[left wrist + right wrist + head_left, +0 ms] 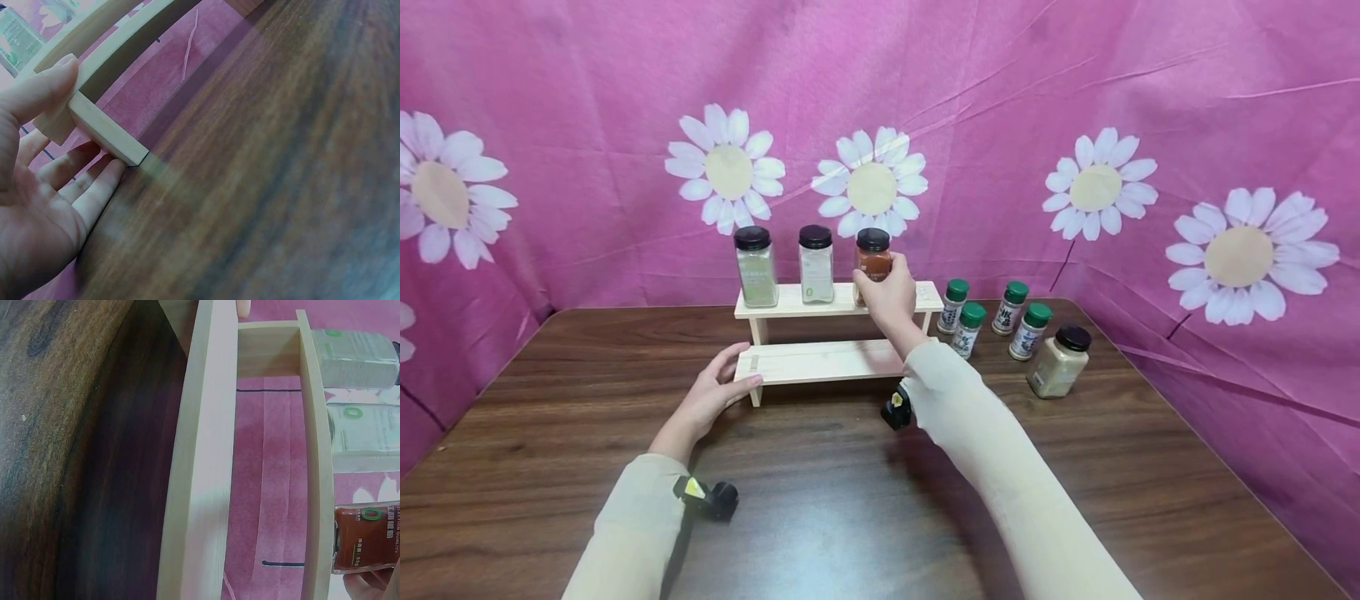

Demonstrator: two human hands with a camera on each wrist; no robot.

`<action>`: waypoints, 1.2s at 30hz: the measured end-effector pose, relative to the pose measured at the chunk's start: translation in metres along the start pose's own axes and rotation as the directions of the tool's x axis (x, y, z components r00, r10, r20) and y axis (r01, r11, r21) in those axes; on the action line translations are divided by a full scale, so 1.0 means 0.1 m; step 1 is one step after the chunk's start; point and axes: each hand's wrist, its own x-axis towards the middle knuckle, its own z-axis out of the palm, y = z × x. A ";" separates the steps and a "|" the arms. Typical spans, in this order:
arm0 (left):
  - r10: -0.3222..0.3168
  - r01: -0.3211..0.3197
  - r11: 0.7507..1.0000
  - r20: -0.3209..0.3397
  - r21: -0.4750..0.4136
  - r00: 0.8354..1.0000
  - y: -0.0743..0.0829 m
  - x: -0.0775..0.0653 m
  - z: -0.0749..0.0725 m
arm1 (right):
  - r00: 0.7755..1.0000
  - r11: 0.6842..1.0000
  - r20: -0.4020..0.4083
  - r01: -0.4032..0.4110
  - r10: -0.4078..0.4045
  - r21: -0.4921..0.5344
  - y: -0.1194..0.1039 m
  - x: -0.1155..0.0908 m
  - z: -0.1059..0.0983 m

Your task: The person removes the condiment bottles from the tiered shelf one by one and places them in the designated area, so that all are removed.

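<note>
I see the right hand [891,296] pinching a clear, square, black-lidded jar of red-brown seasoning [873,263] at the right part of the upper tier of the two-tier pale wooden shelf [820,362]. The jar is upright, long axis vertical, lid up; I can read "QUALITY" on its label. The left hand [709,398] grips the shelf's lower left end. Right of the shelf, four green-capped shakers [965,340] bear dark characters.
</note>
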 end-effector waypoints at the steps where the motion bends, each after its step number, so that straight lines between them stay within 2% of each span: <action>1: 0.001 -0.001 1.000 0.000 -0.001 1.000 0.00 0.00 0.00 | 1.000 1.000 0.006 -0.002 0.002 0.005 0.00 -0.01 -0.01; 11: -0.003 0.003 1.000 0.004 -0.006 1.000 -0.01 0.01 0.00 | 0.999 0.996 0.020 0.037 -0.039 0.083 0.09 -0.10 -0.19; 17: -0.006 0.006 1.000 0.004 -0.013 1.000 0.00 -0.01 0.00 | 0.994 0.976 0.032 0.099 -0.107 0.196 0.14 -0.16 -0.32; 20: -0.007 0.007 1.000 0.003 -0.015 1.000 0.00 -0.01 0.00 | 0.992 0.968 0.031 0.115 -0.125 0.222 0.15 -0.18 -0.41; 28: -0.007 0.007 1.000 -0.001 -0.020 1.000 -0.01 0.00 0.00 | 0.988 0.968 0.030 0.143 -0.153 0.208 0.15 -0.27 -0.71; 36: -0.002 0.002 1.000 0.004 -0.016 1.000 0.00 0.00 0.00 | 0.985 0.972 0.020 0.167 -0.173 0.164 0.25 -0.32 -1.00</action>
